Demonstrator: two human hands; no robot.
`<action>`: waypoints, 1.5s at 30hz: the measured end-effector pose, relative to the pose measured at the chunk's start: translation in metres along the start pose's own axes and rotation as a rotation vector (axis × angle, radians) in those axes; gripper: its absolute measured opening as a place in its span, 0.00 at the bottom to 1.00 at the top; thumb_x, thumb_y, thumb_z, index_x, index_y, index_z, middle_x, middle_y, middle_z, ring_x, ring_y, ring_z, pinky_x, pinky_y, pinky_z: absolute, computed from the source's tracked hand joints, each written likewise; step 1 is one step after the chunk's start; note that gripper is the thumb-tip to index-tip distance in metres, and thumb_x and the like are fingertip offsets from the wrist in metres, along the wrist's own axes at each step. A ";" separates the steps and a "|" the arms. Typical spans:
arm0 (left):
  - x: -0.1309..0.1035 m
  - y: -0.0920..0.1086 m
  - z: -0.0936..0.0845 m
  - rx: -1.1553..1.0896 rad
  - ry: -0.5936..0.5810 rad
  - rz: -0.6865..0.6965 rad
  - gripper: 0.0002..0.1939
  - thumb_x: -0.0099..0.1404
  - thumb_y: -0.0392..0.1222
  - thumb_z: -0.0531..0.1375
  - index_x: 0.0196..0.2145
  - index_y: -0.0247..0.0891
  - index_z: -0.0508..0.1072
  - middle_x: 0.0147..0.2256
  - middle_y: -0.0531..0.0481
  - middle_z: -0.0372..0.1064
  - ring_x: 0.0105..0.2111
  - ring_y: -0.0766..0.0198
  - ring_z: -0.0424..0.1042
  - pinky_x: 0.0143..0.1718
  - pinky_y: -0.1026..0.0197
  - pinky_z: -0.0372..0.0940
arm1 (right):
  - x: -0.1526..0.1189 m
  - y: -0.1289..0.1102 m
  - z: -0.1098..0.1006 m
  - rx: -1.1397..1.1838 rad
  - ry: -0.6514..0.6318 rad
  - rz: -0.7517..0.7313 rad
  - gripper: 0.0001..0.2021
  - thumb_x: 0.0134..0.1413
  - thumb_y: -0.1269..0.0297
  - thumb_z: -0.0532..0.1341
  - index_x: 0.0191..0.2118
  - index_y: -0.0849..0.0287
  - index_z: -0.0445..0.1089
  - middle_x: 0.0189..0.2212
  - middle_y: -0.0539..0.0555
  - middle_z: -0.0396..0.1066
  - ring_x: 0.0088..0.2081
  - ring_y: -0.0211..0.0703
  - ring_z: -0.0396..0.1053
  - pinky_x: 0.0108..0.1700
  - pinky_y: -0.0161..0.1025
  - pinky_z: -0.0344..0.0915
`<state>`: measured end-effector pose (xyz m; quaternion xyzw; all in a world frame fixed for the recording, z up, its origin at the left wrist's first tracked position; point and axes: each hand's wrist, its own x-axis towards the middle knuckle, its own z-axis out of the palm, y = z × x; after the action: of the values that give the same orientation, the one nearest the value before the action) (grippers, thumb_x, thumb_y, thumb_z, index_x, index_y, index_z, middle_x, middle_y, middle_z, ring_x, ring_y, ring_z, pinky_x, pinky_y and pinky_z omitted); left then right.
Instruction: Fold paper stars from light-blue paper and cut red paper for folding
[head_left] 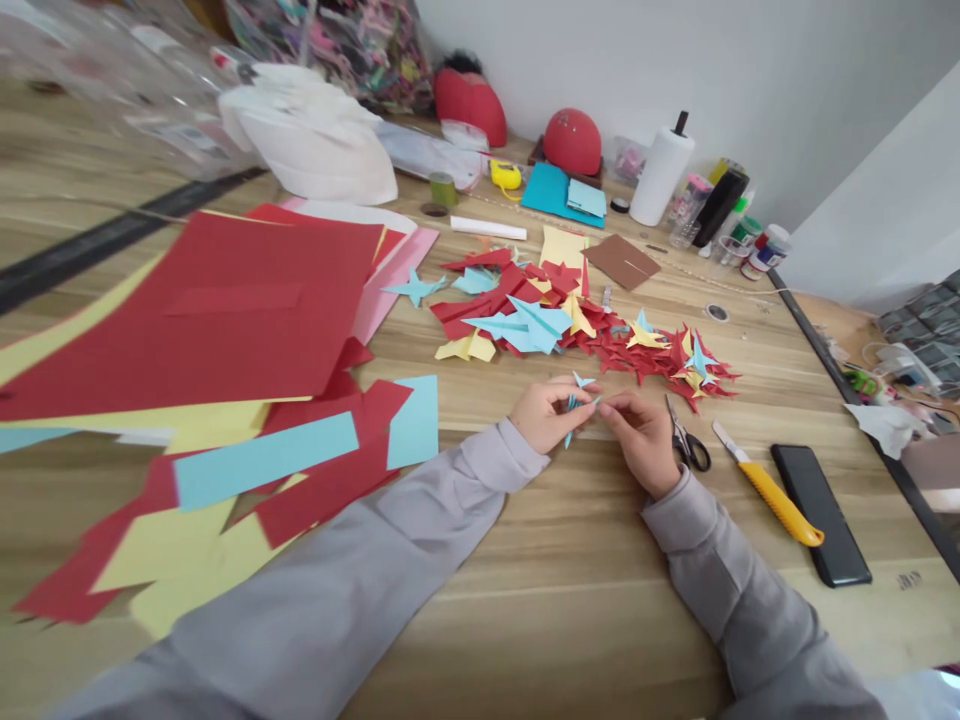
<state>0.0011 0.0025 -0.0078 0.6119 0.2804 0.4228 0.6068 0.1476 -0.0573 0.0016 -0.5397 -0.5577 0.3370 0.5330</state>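
The blue folded paper [572, 402] was held over the bench [562, 600], well in from its right edge; it was probably light, easily crushed and best taken by its creases. The left hand [550, 412] pinched its body, while the right hand [641, 435] appeared closed on its tip.

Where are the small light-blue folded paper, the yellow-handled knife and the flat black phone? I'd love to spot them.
Small light-blue folded paper [571, 403], head view: its middle.
Yellow-handled knife [772, 496], head view: the handle.
Flat black phone [823, 508], head view: its upward face.
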 end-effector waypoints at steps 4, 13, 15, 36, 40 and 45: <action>0.000 0.000 0.000 0.029 0.015 -0.006 0.11 0.52 0.45 0.64 0.26 0.32 0.73 0.41 0.41 0.71 0.17 0.73 0.66 0.19 0.65 0.65 | 0.000 0.000 -0.001 -0.002 0.060 0.024 0.08 0.51 0.58 0.62 0.30 0.58 0.72 0.27 0.51 0.71 0.30 0.39 0.67 0.34 0.37 0.64; 0.001 0.001 -0.003 0.233 0.028 0.111 0.08 0.54 0.41 0.60 0.29 0.34 0.76 0.40 0.42 0.74 0.33 0.63 0.72 0.30 0.63 0.65 | 0.001 -0.004 -0.002 -0.136 -0.006 -0.052 0.06 0.53 0.61 0.61 0.31 0.58 0.71 0.28 0.51 0.71 0.32 0.40 0.67 0.36 0.38 0.63; 0.000 0.000 -0.003 0.255 0.007 0.122 0.08 0.55 0.41 0.60 0.30 0.35 0.76 0.40 0.42 0.74 0.36 0.61 0.72 0.33 0.61 0.66 | 0.001 -0.005 -0.003 -0.175 -0.017 -0.074 0.06 0.54 0.62 0.60 0.30 0.58 0.71 0.28 0.51 0.71 0.31 0.40 0.67 0.36 0.38 0.63; 0.002 0.007 -0.006 0.357 -0.157 0.106 0.09 0.58 0.40 0.57 0.27 0.34 0.74 0.36 0.44 0.72 0.35 0.62 0.70 0.39 0.60 0.63 | 0.003 -0.007 -0.012 -0.524 -0.113 -0.411 0.03 0.57 0.68 0.57 0.34 0.56 0.68 0.31 0.54 0.71 0.36 0.44 0.68 0.39 0.43 0.64; 0.002 0.007 -0.007 0.359 -0.161 0.113 0.08 0.58 0.40 0.57 0.27 0.35 0.74 0.36 0.45 0.72 0.37 0.62 0.70 0.41 0.60 0.63 | 0.002 -0.008 -0.012 -0.529 -0.117 -0.405 0.03 0.57 0.67 0.57 0.35 0.56 0.68 0.32 0.54 0.71 0.36 0.44 0.69 0.40 0.43 0.63; 0.003 0.006 -0.007 0.338 -0.161 0.130 0.09 0.58 0.40 0.57 0.26 0.34 0.74 0.35 0.44 0.72 0.37 0.61 0.71 0.41 0.59 0.63 | 0.002 -0.010 -0.012 -0.554 -0.115 -0.431 0.03 0.56 0.68 0.57 0.34 0.56 0.68 0.31 0.54 0.72 0.35 0.44 0.68 0.39 0.44 0.63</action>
<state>-0.0045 0.0078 -0.0025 0.7538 0.2579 0.3575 0.4873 0.1569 -0.0594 0.0137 -0.5137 -0.7582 0.0827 0.3929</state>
